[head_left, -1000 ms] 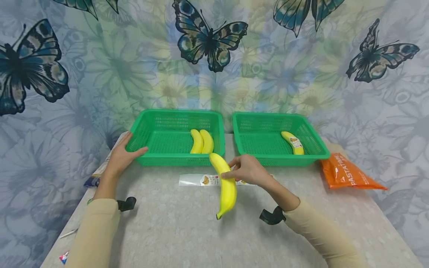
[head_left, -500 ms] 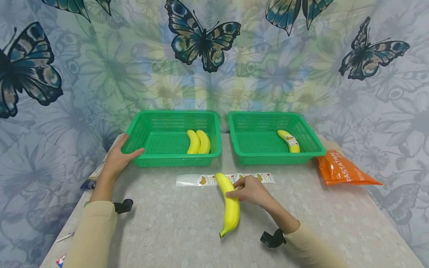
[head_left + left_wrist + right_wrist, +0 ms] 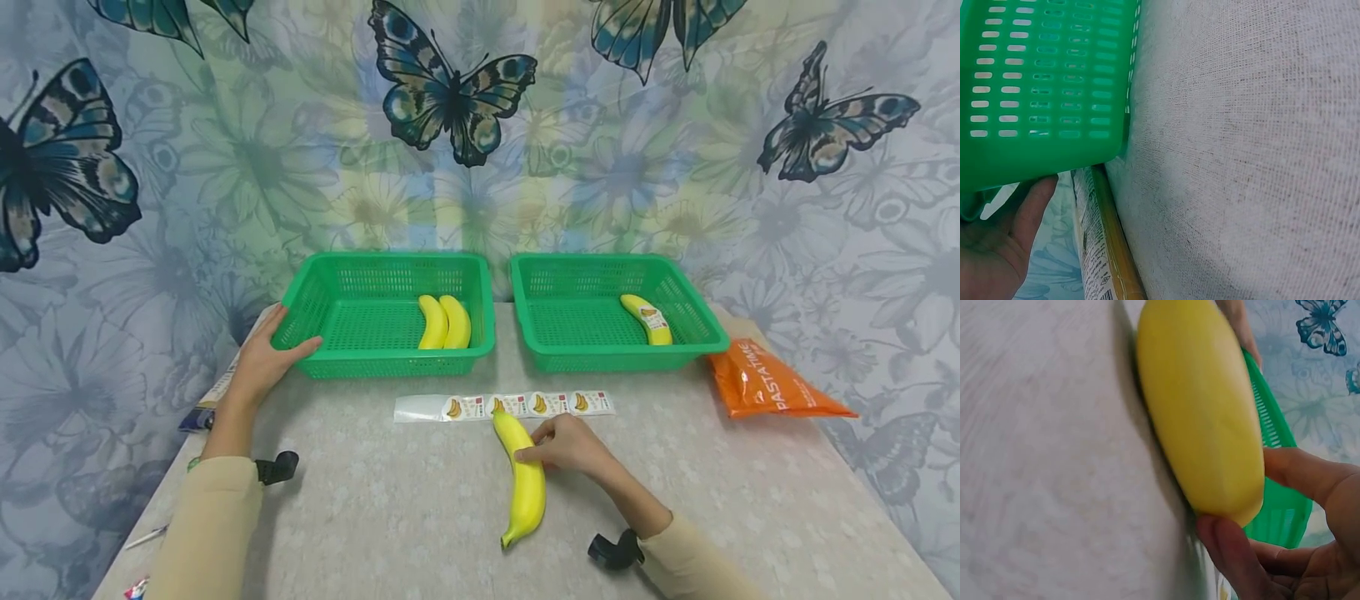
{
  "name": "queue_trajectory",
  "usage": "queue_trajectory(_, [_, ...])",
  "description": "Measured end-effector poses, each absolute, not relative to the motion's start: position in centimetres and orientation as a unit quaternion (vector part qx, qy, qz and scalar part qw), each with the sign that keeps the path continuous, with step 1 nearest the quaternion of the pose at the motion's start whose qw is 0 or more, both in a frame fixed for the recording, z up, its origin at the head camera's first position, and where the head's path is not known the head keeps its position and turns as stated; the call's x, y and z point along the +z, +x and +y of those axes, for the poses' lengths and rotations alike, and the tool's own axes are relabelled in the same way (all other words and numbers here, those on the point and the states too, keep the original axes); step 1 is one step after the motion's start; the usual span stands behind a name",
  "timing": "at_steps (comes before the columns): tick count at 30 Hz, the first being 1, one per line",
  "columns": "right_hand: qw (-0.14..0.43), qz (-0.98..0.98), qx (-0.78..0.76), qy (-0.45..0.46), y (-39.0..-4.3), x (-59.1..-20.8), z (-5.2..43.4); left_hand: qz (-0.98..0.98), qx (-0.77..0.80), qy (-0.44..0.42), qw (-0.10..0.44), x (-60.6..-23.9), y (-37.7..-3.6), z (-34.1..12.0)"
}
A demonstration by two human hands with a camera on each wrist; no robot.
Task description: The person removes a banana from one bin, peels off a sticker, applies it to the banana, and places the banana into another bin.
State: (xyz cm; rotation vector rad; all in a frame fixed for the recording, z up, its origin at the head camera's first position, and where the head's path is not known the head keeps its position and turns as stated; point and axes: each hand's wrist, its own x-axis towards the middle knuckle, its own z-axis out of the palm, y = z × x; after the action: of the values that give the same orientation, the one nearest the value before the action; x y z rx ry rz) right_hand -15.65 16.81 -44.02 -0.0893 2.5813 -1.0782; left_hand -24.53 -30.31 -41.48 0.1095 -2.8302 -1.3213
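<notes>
My right hand point(image 3: 572, 447) pinches a plain yellow banana point(image 3: 527, 492) between thumb and fingers, low over the tabletop. In the right wrist view, thumb and fingers sit at one end of this banana point(image 3: 1200, 412), its shadow close beside it. The far tip overlaps a strip of banana stickers point(image 3: 551, 404) in the head view. My left hand point(image 3: 258, 362) rests at the front left corner of the left green basket point(image 3: 397, 364), thumb on the front rim and fingers spread along the side. Two unlabelled bananas point(image 3: 444, 323) lie inside that basket.
The right green basket point(image 3: 615, 360) holds one banana point(image 3: 652, 321) with a sticker. An orange PASTATIME bag point(image 3: 776, 387) lies beside it. A packet point(image 3: 1100, 240) lies past the left basket. A thin pen-like stick point(image 3: 146, 537) is at the table's left edge.
The banana in my right hand has come down and toward me, slightly right, uncovering more of the sticker strip. My left hand stays at the basket corner.
</notes>
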Motion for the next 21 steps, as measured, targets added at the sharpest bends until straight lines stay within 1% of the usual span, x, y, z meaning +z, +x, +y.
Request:
queue_trajectory(6, [0.185,0.898,-0.398,-0.029,-15.87,-44.61,17.23,-0.904,-0.425,0.037,0.014,-41.65,-24.34,-30.31])
queue_trajectory(21, [0.185,0.903,-0.386,-0.026,-15.95,-44.59,17.14,-0.911,-0.408,0.049,0.027,-41.52,-24.28,-29.91])
